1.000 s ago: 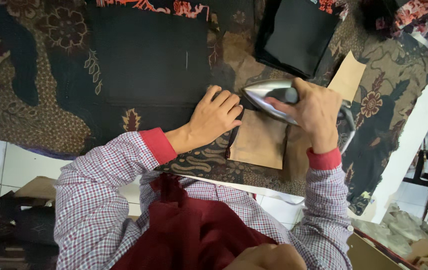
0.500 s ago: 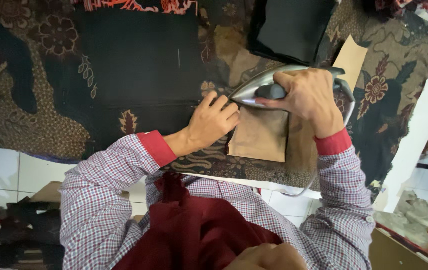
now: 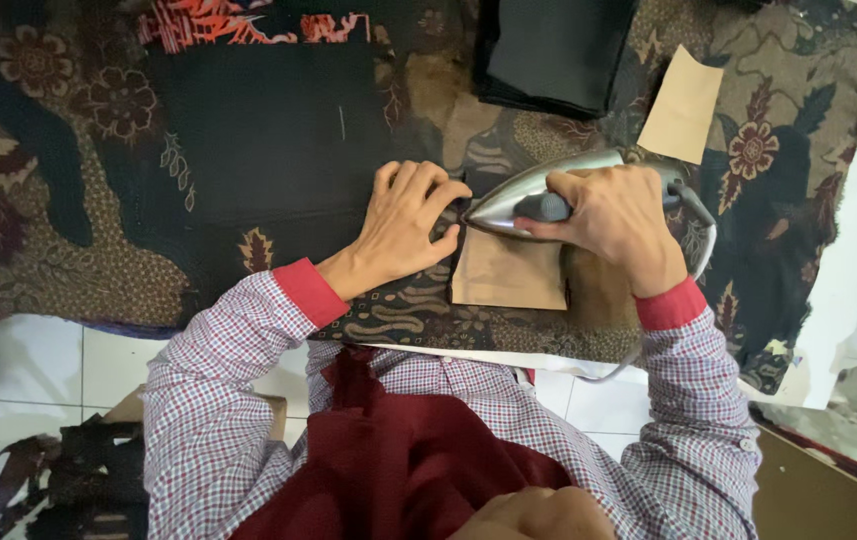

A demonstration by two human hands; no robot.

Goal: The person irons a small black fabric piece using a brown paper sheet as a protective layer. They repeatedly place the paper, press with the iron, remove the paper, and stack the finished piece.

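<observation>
My right hand point(image 3: 613, 215) grips the dark handle of a silver clothes iron point(image 3: 508, 197), whose tip points left over a brown paper piece point(image 3: 508, 275). My left hand point(image 3: 403, 225) lies flat, fingers together, on a black fabric piece point(image 3: 258, 130) right beside the iron's tip. Both rest on a table covered with a brown and dark floral batik cloth point(image 3: 38, 230).
A folded stack of black fabric point(image 3: 553, 50) sits at the far edge. A second brown paper piece point(image 3: 683, 105) lies to its right. White tiled floor point(image 3: 28, 370) shows at lower left, with a dark fabric heap point(image 3: 58, 480). A white table edge point(image 3: 853, 240) runs on the right.
The iron has slid left and lowered flat over the brown paper, its tip now by my left fingers. My left hand has stayed pressed on the black fabric.
</observation>
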